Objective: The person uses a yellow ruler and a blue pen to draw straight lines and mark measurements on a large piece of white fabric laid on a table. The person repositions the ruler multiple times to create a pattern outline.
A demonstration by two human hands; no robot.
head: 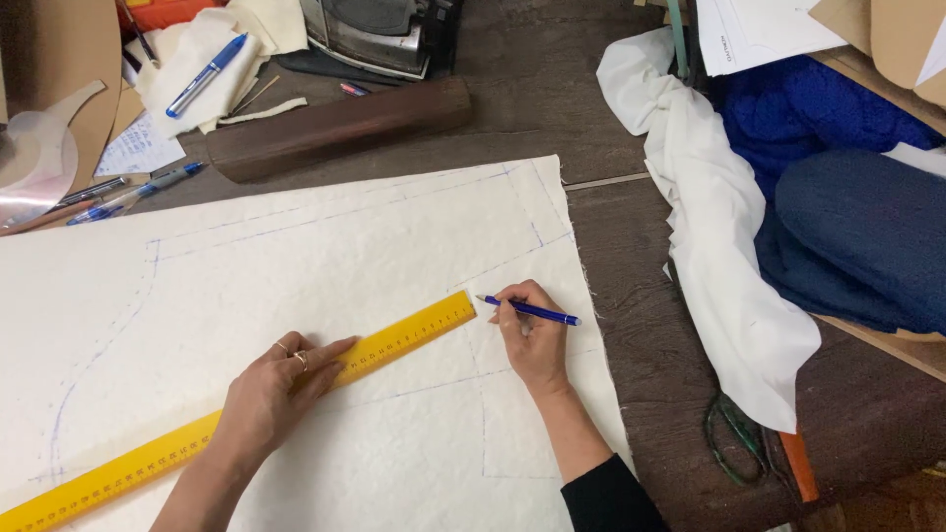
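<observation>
From the head view, the left hand [279, 379] lies flat, fingers together and stretched forward, pressing a yellow ruler [296, 386] down onto a large sheet of cream fabric [296, 286] that covers most of the dark wooden table [552, 89]. The right hand [532, 335] has its fingers clamped around a blue pen [530, 311], whose tip sits just beside the ruler's far end, on the cloth. By the look of it, a straight line is being ruled to join the dashed blue marks already on the fabric; the stroke would call for the ruler to stay pinned while the tip runs along its edge. Counting: one ruler, one pen in hand, one more blue pen [205, 76] on the scraps at top left, and about two further pens [138, 189] near the fabric's left corner, though that cluster is hard to separate. One dark wooden block [340, 128] lies beyond the cloth, one iron [379, 34] behind it, and one white cloth [714, 227] is bunched at the right.
</observation>
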